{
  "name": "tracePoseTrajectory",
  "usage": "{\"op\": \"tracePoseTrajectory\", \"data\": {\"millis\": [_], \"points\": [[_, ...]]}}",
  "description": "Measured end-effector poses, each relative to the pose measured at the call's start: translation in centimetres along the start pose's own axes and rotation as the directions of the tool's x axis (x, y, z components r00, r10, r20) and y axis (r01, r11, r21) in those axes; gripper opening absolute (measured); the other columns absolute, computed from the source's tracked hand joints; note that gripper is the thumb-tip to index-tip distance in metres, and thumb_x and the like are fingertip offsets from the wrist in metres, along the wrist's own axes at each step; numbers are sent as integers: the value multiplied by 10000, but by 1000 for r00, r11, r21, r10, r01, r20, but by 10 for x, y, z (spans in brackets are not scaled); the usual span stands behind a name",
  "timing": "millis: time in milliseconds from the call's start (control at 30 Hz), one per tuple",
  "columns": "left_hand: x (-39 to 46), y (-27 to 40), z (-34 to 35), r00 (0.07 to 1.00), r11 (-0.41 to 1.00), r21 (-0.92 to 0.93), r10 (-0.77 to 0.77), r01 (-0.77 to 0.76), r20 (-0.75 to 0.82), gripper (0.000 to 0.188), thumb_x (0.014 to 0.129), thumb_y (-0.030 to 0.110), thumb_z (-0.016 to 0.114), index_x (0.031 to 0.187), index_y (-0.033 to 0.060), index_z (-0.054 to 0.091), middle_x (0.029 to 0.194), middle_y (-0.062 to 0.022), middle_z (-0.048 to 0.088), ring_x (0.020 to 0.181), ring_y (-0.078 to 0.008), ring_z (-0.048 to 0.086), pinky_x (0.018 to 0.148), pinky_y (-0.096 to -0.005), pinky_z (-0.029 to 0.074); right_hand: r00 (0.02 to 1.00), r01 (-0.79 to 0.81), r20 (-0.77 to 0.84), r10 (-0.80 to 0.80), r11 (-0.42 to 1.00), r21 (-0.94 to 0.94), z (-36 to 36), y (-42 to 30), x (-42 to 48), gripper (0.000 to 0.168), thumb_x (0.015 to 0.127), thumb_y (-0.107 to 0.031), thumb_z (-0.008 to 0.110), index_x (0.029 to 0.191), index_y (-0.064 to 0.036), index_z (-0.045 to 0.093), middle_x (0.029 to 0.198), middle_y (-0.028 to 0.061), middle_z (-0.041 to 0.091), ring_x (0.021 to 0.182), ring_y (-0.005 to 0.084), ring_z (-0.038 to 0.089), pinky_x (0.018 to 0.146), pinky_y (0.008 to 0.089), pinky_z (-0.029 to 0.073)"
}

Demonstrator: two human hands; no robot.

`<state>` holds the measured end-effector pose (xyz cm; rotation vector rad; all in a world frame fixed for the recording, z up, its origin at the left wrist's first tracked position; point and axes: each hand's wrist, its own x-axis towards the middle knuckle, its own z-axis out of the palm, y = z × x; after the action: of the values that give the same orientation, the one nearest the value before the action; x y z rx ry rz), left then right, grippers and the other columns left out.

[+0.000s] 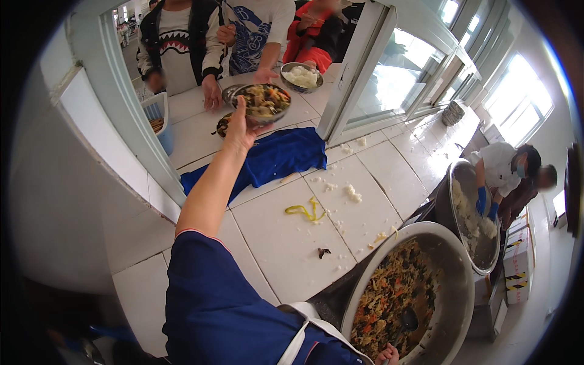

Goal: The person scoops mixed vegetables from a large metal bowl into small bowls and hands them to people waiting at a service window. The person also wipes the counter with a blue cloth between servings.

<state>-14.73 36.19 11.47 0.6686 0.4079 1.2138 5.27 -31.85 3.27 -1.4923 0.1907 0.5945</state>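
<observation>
Stretched out through the serving window, my left hand (245,129) holds a metal bowl of mixed cooked vegetables (264,101). A second bowl of dark food (223,125) stands on the tiled counter, partly hidden behind that hand. At the bottom right, my right hand (388,355) grips the handle of a metal ladle (409,318), whose scoop rests in the stew of a large metal basin (461,273). A blue cloth (292,157) lies across the sill under my left forearm. Beyond the window, a bowl of white rice (302,76) is near people's hands.
Rice clumps (353,193) and a yellow-green vegetable strip (305,211) lie on the counter. A plastic basket (160,118) stands at the window's left. At right, a masked co-worker (502,169) in blue gloves reaches into a rice tub (490,255). Stacked bowls (452,113) stand farther back.
</observation>
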Motion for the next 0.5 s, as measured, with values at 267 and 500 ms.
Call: {"op": "tracePoseTrajectory", "data": {"millis": [267, 500], "points": [[61, 15, -9, 999, 998, -50, 33, -34, -19, 694, 799, 604, 420, 1260, 95, 322, 1247, -165, 395, 1106, -368, 447, 765, -528, 495, 988, 28, 147, -45, 992, 122, -9, -2, -2, 436, 834, -242, 549, 1161, 29, 450, 809, 47, 513, 724, 149, 479, 668, 283, 420], [104, 39, 9, 985, 982, -101, 151, -159, -84, 806, 764, 537, 550, 1320, 71, 199, 1298, -258, 241, 1202, -389, 313, 862, -581, 416, 995, -58, 83, 54, 997, 41, -5, -6, 13, 434, 828, -227, 554, 1160, 35, 455, 843, 59, 525, 751, 161, 487, 684, 293, 422]]}}
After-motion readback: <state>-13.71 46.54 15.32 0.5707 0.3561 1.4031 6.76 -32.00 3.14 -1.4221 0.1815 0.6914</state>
